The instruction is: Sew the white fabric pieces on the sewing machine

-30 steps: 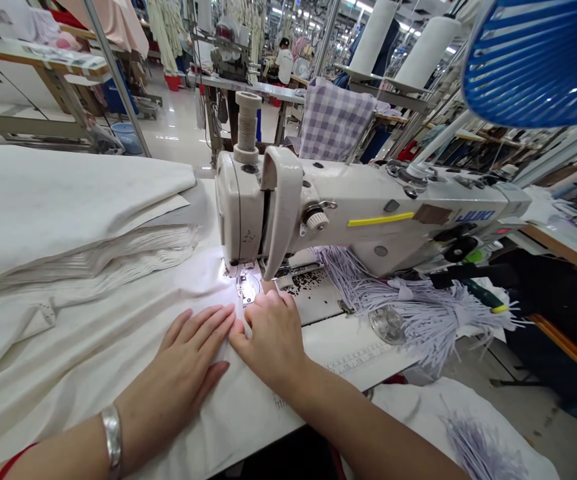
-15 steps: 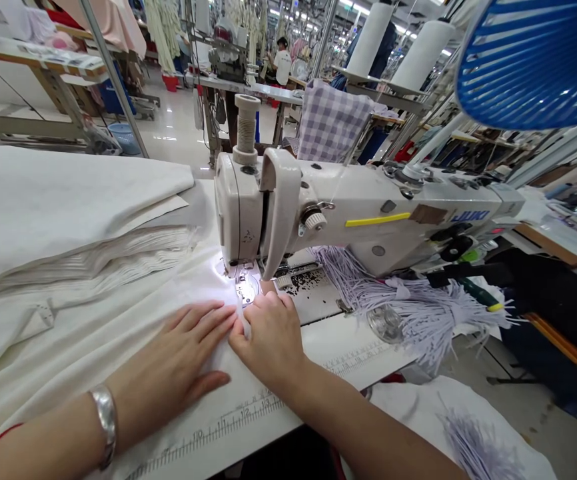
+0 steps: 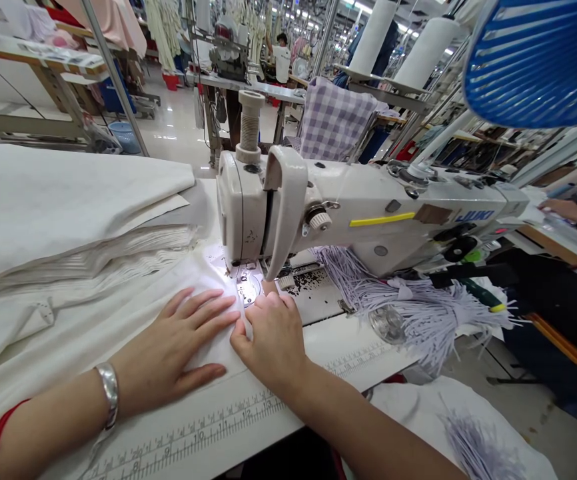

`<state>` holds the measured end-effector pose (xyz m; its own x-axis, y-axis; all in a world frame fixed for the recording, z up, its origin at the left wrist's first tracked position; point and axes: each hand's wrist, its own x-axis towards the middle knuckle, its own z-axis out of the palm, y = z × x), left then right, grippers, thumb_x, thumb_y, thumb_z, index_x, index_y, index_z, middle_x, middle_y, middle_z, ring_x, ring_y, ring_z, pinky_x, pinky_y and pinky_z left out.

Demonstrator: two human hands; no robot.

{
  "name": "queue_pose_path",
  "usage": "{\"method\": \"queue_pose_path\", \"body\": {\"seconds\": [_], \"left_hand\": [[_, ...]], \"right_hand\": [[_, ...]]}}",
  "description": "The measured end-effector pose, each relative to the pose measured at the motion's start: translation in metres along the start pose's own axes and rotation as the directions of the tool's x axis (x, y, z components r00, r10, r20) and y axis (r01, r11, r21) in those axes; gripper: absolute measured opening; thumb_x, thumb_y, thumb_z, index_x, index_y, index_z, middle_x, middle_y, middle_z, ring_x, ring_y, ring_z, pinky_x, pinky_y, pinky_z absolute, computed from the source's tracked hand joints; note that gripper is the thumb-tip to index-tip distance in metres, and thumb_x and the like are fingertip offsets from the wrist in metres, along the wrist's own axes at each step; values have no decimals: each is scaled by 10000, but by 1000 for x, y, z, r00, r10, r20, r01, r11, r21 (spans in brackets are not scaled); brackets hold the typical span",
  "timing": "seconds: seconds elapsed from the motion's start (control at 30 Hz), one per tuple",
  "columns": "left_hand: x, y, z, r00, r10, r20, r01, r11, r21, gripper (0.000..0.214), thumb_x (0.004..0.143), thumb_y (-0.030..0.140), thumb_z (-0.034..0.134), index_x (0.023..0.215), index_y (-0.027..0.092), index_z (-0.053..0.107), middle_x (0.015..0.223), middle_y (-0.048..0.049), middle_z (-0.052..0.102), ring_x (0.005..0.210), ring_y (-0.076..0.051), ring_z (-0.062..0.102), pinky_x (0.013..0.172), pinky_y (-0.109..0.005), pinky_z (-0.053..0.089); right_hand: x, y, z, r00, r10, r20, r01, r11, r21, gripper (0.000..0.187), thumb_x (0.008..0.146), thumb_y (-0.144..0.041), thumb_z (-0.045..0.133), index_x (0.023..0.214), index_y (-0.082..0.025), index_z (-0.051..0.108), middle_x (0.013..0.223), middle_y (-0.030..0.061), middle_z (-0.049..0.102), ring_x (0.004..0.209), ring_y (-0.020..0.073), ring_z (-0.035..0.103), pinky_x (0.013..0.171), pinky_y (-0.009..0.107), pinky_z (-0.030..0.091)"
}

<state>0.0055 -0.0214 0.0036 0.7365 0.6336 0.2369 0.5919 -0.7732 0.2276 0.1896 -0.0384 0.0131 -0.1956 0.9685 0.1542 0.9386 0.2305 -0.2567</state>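
My left hand (image 3: 178,343) lies flat with its fingers spread on the cream fabric (image 3: 78,333), just left of the needle area. My right hand (image 3: 271,337) rests beside it with its fingers curled down on the fabric's edge, right in front of the presser foot (image 3: 246,283). The white sewing machine (image 3: 348,213) stands directly behind both hands, its lamp lighting the cloth under the needle. A silver bracelet and a red cord sit on my left wrist.
Folded cream fabric (image 3: 58,207) is stacked at the left. A bundle of pale lilac strips (image 3: 408,307) lies under the machine arm at the right. A printed ruler (image 3: 208,430) runs along the table's front edge. Another person's hand (image 3: 568,212) shows at the far right.
The fabric has fed away from me through the machine, uncovering the ruler along the table's front edge. My left hand slid forward with the cloth; my right hand stayed put.
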Motion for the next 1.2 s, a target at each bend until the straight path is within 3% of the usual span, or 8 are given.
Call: {"method": "queue_pose_path", "body": {"seconds": [0.33,0.57,0.8,1.2], "left_hand": [[7,-17,-1,992,126,-19,-126,992,-24,424,889,424,510,1285,273,521,1280,-27,597,1250,-261,445,1120,-474,245],[14,-22,-5,980,191,-55,-193,981,-27,336,900,308,525,1229,251,561,1161,-2,673,1151,-205,533,1131,-409,229],[19,-29,-8,974,223,-41,-224,974,-44,214,940,265,478,1105,275,614,1153,29,682,1123,-172,559,1125,-391,223],[28,-48,-10,965,260,-23,-260,966,10,247,975,251,409,1140,278,591,1219,32,649,1162,-162,523,1114,-353,166]], "right_hand": [[4,0,2,1000,5,-13,-5,1000,-6,204,799,-233,495,622,-189,589,697,30,584,950,226,515,824,341,351],[9,0,6,998,19,-66,-18,1000,20,190,797,-220,478,621,-194,547,697,21,572,739,175,494,774,331,338],[11,1,10,996,20,-92,-18,1000,21,178,800,-228,490,628,-196,518,694,9,557,713,162,485,812,332,322],[20,3,17,980,6,-199,-14,999,-40,184,793,-213,462,618,-199,517,700,20,558,672,165,487,743,323,330]]}}
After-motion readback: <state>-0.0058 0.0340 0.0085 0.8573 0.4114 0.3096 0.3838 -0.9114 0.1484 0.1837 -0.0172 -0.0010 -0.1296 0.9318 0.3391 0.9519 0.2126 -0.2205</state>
